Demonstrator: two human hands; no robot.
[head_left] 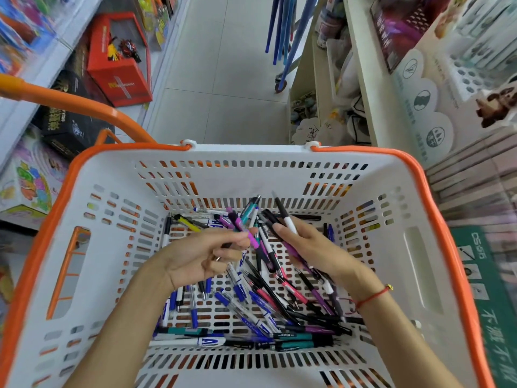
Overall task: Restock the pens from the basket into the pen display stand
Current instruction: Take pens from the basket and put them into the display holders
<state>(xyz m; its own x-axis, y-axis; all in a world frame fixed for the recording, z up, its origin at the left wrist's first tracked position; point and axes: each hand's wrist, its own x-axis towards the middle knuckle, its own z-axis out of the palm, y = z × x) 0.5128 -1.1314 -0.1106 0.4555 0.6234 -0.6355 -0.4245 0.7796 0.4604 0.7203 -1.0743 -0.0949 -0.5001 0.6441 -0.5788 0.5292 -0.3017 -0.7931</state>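
Fingers of the left hand [205,254] curl round a small bunch of pens, a purple pen [242,228] foremost, while the right hand [310,252] pinches a black-and-white pen [286,217] along with several more, both hands held inside the white basket [106,208] with the orange rim. Loose pens [251,312] in blue, black, pink and teal lie heaped on the basket floor beneath and nearer than the hands. Far right, on the shelf, stands the pen display stand [458,77].
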